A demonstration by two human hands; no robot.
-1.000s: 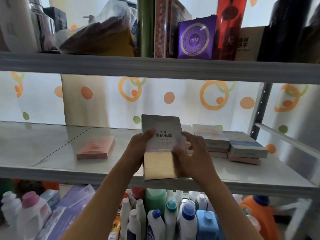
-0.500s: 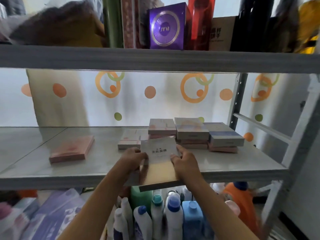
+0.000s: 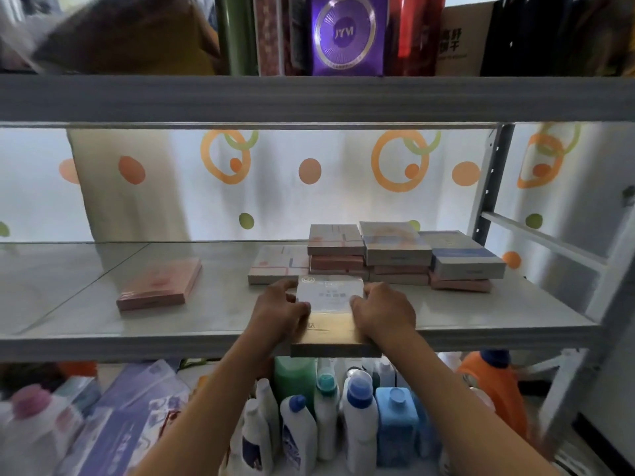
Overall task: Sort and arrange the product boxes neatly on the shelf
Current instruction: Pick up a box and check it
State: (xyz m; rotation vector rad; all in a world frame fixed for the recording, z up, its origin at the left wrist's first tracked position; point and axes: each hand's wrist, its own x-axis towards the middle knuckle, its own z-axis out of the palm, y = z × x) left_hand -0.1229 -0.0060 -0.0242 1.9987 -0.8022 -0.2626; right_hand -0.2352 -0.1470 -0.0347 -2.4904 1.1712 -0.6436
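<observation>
A box lies flat on the shelf, its near end past the front edge. Behind it sit stacks of boxes. One box lies alone, far left. Bottles stand below, maybe on the floor.

Shelf boards: two were in view, the middle one bearing the boxes.
Hands: two, the left hand and the right hand, each on a side of one white-and-gold box at the middle board's front edge.
Stacked boxes: three stacks stood behind the white-and-gold box; the exact number of boxes in them could not be told.
Single flat boxes: two, one pale box left of the stacks, one pink box further left.
Bottles: more than six stood below the middle board, the exact count unclear.
Purple boxes: one, on the upper board.
</observation>
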